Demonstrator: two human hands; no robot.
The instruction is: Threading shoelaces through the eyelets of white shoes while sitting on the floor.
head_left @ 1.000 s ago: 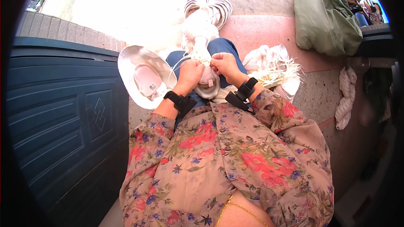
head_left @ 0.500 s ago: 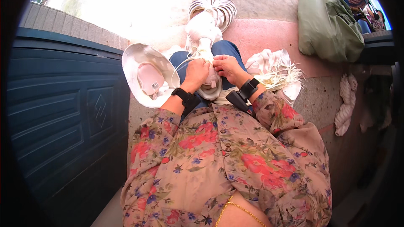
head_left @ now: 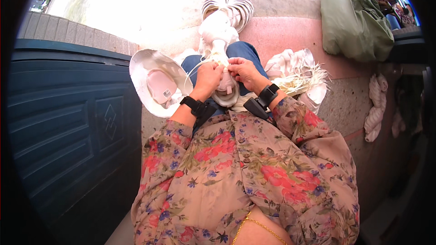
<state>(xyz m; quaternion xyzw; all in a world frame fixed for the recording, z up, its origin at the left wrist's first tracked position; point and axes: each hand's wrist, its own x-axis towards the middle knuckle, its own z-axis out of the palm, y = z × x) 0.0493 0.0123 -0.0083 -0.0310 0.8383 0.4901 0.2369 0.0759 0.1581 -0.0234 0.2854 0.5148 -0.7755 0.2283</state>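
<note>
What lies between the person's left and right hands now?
In the head view, what looks like a pale shoe lies between the left hand and right hand.

The shoe [head_left: 226,91] was positioned between the knees [head_left: 249,56], with the left hand [head_left: 209,80] on its left side and the right hand [head_left: 245,72] on its right. A nested stack [head_left: 228,8] lay on the floor [head_left: 284,31] straight ahead. An open bowl-shaped item [head_left: 138,79] was located beside the left knee, between it and the panelled door [head_left: 72,122] (far left). A bundle of laces [head_left: 302,80] was situated right of the right knee. The sack [head_left: 354,22] stood ahead and farther right; the twisted hank [head_left: 376,106] lay nearer, at far right.
</note>
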